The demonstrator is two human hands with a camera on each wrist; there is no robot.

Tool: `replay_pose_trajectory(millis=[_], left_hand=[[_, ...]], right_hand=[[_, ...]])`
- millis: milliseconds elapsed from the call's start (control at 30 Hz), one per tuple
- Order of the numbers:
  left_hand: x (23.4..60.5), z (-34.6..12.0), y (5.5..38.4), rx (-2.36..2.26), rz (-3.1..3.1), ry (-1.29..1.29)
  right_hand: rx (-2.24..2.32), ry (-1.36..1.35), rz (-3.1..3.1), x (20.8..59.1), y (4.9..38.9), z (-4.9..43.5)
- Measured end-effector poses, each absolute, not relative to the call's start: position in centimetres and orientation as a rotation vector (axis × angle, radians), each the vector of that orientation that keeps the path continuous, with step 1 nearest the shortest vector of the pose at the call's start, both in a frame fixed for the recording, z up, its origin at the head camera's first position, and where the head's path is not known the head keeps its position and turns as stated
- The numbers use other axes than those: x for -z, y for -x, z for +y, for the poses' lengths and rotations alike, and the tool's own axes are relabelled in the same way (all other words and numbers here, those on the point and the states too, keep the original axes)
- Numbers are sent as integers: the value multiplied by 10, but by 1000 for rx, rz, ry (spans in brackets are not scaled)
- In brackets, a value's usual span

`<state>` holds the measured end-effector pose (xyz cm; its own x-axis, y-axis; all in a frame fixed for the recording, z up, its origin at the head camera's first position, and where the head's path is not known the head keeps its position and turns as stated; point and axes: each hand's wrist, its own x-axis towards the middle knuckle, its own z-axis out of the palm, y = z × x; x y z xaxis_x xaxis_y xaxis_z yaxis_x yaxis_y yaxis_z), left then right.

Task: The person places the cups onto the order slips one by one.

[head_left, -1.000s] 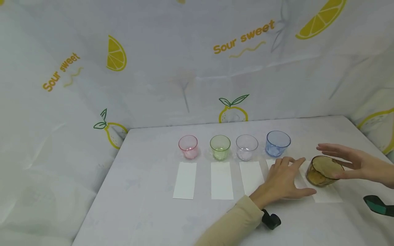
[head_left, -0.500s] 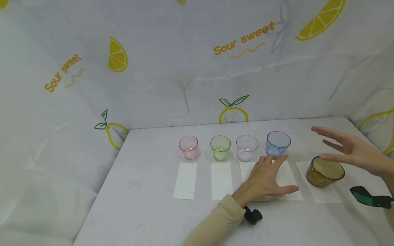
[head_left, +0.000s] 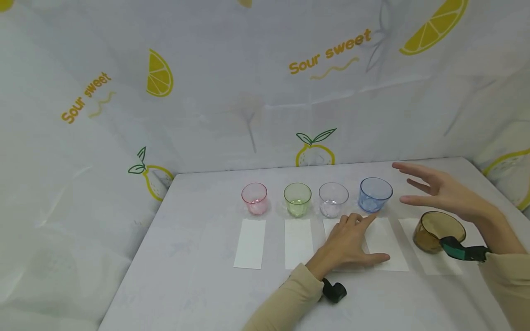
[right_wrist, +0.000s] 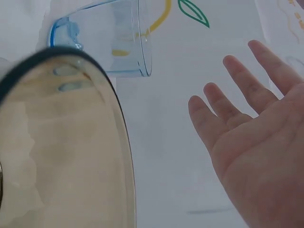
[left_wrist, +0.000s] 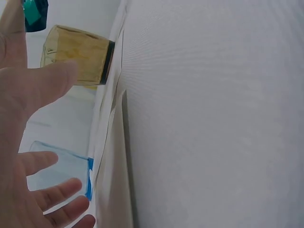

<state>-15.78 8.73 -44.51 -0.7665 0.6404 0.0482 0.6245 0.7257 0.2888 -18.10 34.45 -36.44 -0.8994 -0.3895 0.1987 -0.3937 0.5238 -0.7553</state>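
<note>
My left hand (head_left: 345, 242) is over the white paper strips, fingers spread and nothing held; its index fingertip is near the base of the blue glass cup (head_left: 374, 195). To the right of that cup, my right hand (head_left: 440, 191) is raised with fingers extended and holds nothing. An amber glass cup (head_left: 434, 230) stands upright on the rightmost paper strip (head_left: 440, 265), below my right hand in the head view. In the right wrist view the amber cup (right_wrist: 71, 142) fills the left side, the blue cup (right_wrist: 102, 38) behind it.
A pink cup (head_left: 254, 200), a green cup (head_left: 297, 201) and a clear cup (head_left: 332, 201) stand in a row left of the blue one. In front of them lie white paper strips (head_left: 250, 243). A lemon-print cloth (head_left: 223, 92) hangs behind the table.
My right hand has let go of the amber cup, risen and moved left toward the blue cup. My left hand has shifted left, away from the amber cup.
</note>
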Motion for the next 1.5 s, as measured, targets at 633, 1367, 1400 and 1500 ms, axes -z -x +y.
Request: replay_pose_trajectory(millis=[633, 1367, 1400, 1500], left_hand=[[459, 87, 157, -345, 2913, -986], [465, 88, 156, -362, 2887, -952], [465, 88, 156, -362, 2889, -951], [464, 87, 156, -365, 2889, -950]], right_hand=[[-1302, -613, -3000, 375, 215, 315], [-1289, -533, -3063, 394, 222, 312], [-1287, -534, -3063, 394, 222, 312], [-1261, -540, -3065, 395, 222, 311]])
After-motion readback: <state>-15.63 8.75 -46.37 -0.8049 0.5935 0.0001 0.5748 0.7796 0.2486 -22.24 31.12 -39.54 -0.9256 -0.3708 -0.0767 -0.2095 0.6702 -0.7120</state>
